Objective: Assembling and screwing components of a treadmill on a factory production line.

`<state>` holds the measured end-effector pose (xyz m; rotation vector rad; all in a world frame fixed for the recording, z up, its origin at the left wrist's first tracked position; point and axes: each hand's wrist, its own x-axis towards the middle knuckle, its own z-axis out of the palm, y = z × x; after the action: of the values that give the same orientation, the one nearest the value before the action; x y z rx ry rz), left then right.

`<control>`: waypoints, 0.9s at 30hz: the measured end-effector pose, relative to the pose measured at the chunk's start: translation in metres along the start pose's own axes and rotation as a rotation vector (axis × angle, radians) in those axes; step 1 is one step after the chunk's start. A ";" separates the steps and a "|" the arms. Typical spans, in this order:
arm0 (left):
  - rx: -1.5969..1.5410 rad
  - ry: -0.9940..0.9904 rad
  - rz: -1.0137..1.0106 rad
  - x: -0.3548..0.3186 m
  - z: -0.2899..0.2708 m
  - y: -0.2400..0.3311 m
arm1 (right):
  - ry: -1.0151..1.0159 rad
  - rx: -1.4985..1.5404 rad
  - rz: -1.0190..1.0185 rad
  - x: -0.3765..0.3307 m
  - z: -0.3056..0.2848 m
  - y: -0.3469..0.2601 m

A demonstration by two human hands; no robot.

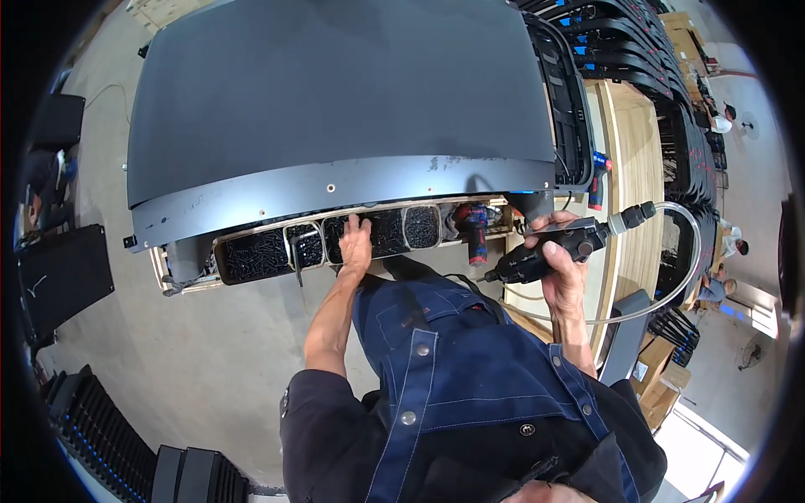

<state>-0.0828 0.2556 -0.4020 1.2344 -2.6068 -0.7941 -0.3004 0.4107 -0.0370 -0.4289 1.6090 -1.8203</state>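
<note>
My left hand [355,243] reaches over a long parts tray along the front of the work surface. Its fingers are slightly bent and apart, at a bin of small black screws [387,230]; nothing shows in them. A second bin of black screws [256,254] lies to the left, and smaller bins of dark small parts [421,226] sit between and beside them. My right hand [563,268] is wrapped around a black air tool [545,256], its nose pointing left and down. A clear hose [694,251] runs from the tool's rear fitting.
A large dark grey panel [335,92] with a bent front edge lies just beyond the bins. A red and black power tool [476,235] hangs right of them. Wooden framing [633,168] and stacked black frames [620,42] stand at the right. Other people work at both sides.
</note>
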 end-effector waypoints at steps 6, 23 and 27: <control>-1.105 -0.186 -0.441 -0.013 -0.077 0.060 | -0.143 0.263 0.001 0.045 -0.005 -0.002; -0.996 0.330 -0.097 -0.046 -0.206 0.207 | -0.028 0.664 0.215 0.067 0.019 0.021; -0.381 0.607 0.138 -0.047 -0.230 0.214 | 0.041 0.692 0.298 0.058 0.022 0.029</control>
<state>-0.1170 0.3108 -0.0910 0.9779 -1.9225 -0.7058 -0.3214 0.3553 -0.0716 0.1555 0.9076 -2.0021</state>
